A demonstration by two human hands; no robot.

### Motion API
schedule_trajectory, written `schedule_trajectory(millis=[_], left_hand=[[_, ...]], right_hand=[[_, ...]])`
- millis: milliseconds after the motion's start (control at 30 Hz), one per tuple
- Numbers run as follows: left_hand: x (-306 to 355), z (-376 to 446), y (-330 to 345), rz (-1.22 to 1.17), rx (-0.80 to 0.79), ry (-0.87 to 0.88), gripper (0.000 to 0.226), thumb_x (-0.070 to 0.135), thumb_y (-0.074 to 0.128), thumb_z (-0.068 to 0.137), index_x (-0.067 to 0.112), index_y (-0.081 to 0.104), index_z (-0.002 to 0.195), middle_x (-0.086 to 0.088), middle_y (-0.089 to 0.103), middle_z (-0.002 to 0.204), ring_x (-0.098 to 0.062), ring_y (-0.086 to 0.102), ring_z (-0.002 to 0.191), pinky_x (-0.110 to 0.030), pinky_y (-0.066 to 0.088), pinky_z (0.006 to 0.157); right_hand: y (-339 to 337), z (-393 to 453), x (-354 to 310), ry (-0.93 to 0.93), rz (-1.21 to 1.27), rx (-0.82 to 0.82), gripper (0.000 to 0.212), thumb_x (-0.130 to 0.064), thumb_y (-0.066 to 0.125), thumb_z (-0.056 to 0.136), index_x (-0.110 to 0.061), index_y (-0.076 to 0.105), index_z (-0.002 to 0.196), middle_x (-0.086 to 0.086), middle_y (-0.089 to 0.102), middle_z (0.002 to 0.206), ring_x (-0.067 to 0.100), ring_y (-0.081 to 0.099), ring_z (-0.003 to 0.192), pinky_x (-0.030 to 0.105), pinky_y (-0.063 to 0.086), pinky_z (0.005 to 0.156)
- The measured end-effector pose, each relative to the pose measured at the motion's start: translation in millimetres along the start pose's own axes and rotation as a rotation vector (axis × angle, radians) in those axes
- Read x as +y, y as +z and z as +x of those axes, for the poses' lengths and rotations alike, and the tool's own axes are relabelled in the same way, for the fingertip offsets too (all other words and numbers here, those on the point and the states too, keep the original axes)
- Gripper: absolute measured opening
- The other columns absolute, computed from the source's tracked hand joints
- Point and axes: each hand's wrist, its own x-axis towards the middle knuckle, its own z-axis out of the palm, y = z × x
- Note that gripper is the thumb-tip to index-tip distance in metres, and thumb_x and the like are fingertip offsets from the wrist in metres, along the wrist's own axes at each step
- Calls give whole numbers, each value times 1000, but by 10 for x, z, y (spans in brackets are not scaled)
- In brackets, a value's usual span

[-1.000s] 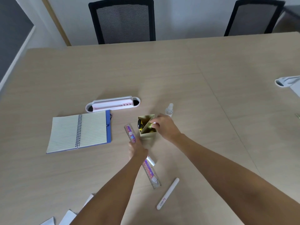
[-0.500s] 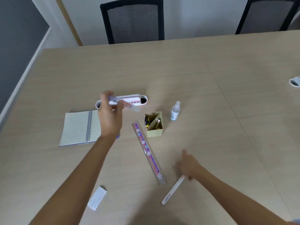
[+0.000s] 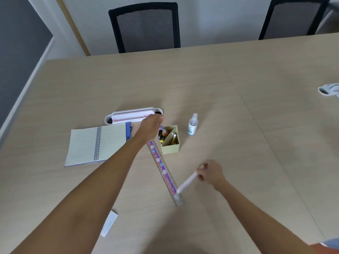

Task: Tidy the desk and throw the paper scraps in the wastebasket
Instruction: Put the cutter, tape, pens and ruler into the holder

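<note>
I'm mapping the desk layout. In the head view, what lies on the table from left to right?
Spiral notebook → white pencil case → yellow-green organiser box → spray bottle → right hand gripping the white pen.

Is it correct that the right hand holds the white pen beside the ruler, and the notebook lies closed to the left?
Not quite. The head view shows the notebook lying open, lined pages up. The rest holds: the right hand grips the white pen beside the ruler.
</note>
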Motion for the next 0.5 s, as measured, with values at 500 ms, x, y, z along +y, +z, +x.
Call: schedule_trajectory(millis=[500], left_hand=[[-849, -137, 672, 214, -427, -268, 127, 51, 85, 54, 10, 10, 148, -10, 20, 156, -32, 21, 142, -52, 35, 111]], right_hand=[[83, 655, -1090, -669, -191, 188, 11, -14, 57, 89, -4, 61, 86, 15, 68, 83, 30, 61, 71, 28, 39, 59]])
